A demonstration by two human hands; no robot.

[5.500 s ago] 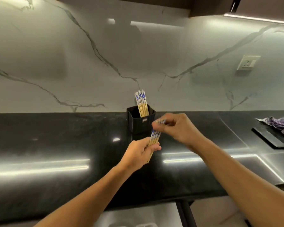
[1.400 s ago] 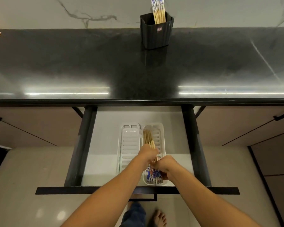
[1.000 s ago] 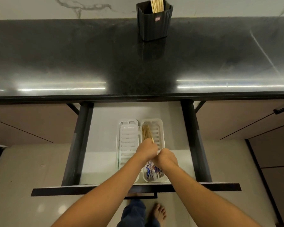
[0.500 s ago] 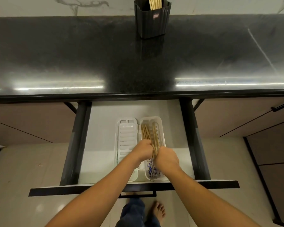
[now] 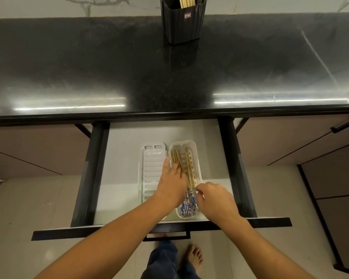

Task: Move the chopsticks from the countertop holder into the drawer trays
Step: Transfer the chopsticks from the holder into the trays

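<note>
Black polished countertop [image 5: 69,67] runs across above the open drawer [image 5: 125,158], pale tiled floor below it, my operator's bare foot [image 5: 192,258] under the drawer front.

Drawer pulled well out; dark side rails either side, white floor with free room left and right of the two trays. Left tray [image 5: 152,164] and right tray [image 5: 197,158] sit side by side mid-drawer, rims touching.

Holder [image 5: 182,27] stands at the back of the countertop, straight beyond the drawer, other chopsticks [image 5: 186,1] poking from it. Small label [image 5: 187,16] on its front, too small for me to read.

Chopsticks [image 5: 189,170] lie lengthwise in the right tray, tan tips toward the drawer back, blue-patterned ends toward the drawer front.

Left hand [image 5: 172,188]: fingers straight, laid flat across the tan shafts at the tray's left side. Right hand [image 5: 216,200]: fingers curled at the patterned ends; I cannot tell whether it pinches one or only touches.
</note>
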